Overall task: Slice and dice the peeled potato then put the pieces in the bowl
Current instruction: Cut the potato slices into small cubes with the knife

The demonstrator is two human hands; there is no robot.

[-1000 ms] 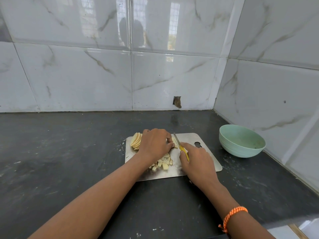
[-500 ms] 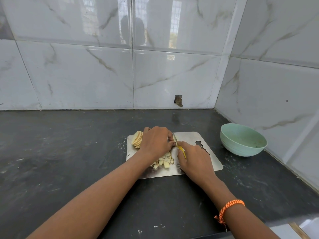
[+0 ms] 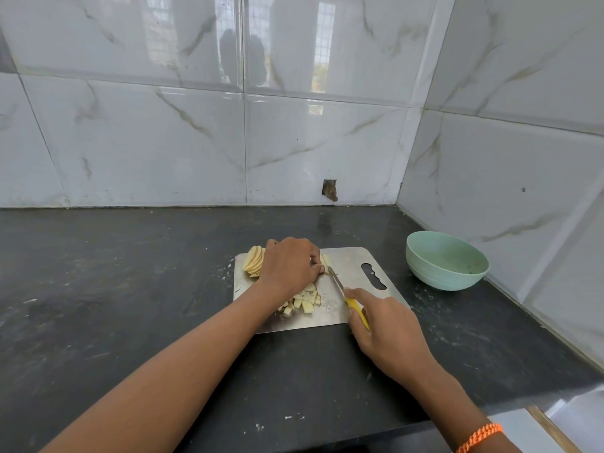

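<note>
**Potato half diced on the board**

Potato slices (image 3: 253,263) lie fanned at the far left of a steel board (image 3: 354,261) on your dark desk (image 3: 98,289). Your left hand (image 3: 291,266) curls over more slices, fingertips pinning them down. Diced pieces (image 3: 304,302) sit heaped just below that hand. Your right hand (image 3: 389,328) grips a yellow-handled knife (image 3: 346,297), its blade tip touching the potato at your left fingertips. A green bowl (image 3: 446,261) stands to the right, apart from the board.
</note>
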